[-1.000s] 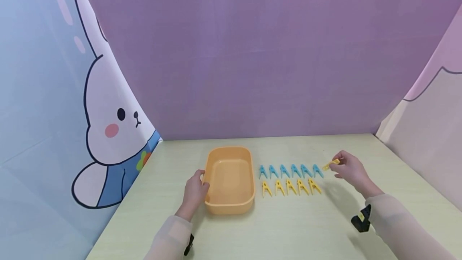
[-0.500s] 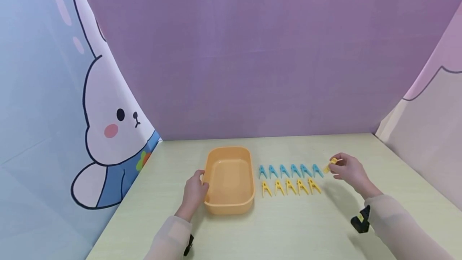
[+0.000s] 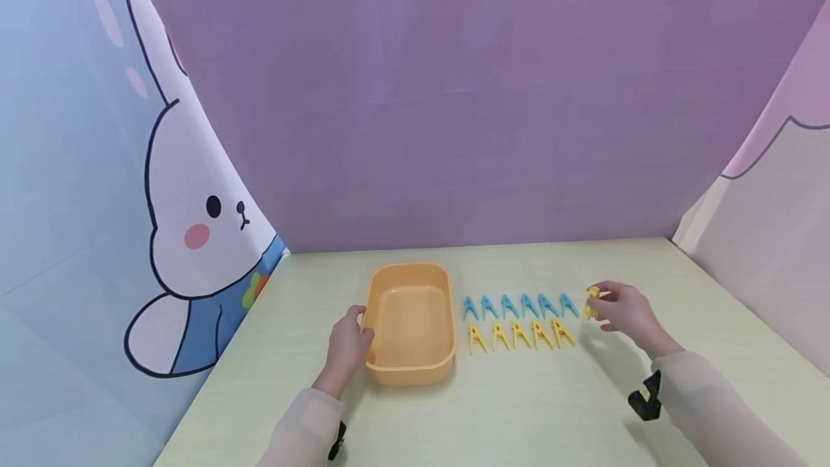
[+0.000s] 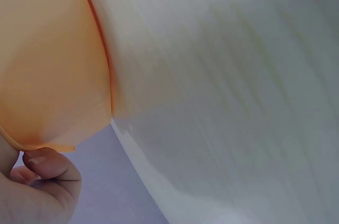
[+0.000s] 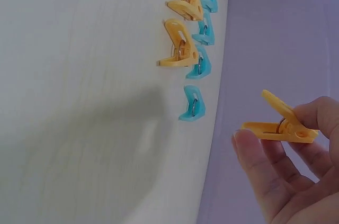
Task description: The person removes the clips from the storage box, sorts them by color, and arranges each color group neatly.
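An orange plastic basin (image 3: 411,319) stands on the table, and my left hand (image 3: 349,344) pinches its left rim. Seen from the left wrist, the thumb and curled fingers (image 4: 47,163) meet the basin's lip. My right hand (image 3: 629,312) holds a yellow clothespin (image 5: 280,126) above the table, right of the rows; thumb and fingers bear on it. Blue clothespins (image 3: 509,305) form the back row, and yellow clothespins (image 3: 521,335) lie in a row in front of them. The basin's visible floor holds nothing.
The pale table (image 3: 519,409) runs back to a purple cloth wall (image 3: 454,128). A rabbit-print panel (image 3: 201,236) borders the left side; a pale panel (image 3: 772,258) borders the right. The clothespin rows lie just right of the basin.
The yellow clothespin in my right hand has turned from lying sideways to more upright, while that hand has shifted slightly left and down. My left hand stays on the basin's rim.
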{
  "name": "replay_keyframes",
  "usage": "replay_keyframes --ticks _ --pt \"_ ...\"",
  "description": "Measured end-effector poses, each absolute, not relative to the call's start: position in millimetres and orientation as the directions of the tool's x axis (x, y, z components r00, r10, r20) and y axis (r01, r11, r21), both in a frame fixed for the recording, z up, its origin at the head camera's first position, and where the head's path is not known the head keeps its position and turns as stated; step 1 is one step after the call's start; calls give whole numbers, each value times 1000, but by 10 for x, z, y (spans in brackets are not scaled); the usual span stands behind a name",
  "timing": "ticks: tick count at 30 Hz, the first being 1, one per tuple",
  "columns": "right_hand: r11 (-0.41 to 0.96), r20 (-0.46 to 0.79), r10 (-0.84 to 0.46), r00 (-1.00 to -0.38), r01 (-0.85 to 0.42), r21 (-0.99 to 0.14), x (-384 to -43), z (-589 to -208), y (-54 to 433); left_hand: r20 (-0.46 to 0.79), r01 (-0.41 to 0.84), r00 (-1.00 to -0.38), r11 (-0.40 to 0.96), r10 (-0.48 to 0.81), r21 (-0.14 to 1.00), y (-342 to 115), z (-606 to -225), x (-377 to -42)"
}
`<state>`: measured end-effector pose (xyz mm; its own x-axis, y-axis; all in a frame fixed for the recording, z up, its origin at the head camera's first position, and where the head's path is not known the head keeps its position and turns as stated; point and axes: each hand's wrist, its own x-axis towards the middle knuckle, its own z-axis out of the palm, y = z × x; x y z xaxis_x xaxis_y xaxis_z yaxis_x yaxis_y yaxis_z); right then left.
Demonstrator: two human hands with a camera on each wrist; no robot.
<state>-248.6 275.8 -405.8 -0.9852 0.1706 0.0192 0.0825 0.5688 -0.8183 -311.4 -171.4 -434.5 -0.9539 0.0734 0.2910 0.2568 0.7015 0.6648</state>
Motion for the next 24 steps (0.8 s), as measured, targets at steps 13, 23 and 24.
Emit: replay_keyframes --ticks 13,23,24 --pt "648 21 167 -986 94 -756 -2484 -4088 2755 306 278 -948 695 87 663 -1719 -4329 -3109" --pt "676 1 182 -983 124 -726 -2500 -4138 2771 314 280 -946 697 82 660 -1717 -4330 -3106" --pt "680 1 182 -983 125 -723 -2502 -4141 2773 313 279 -946 697 82 660 -1716 -4330 -3106"
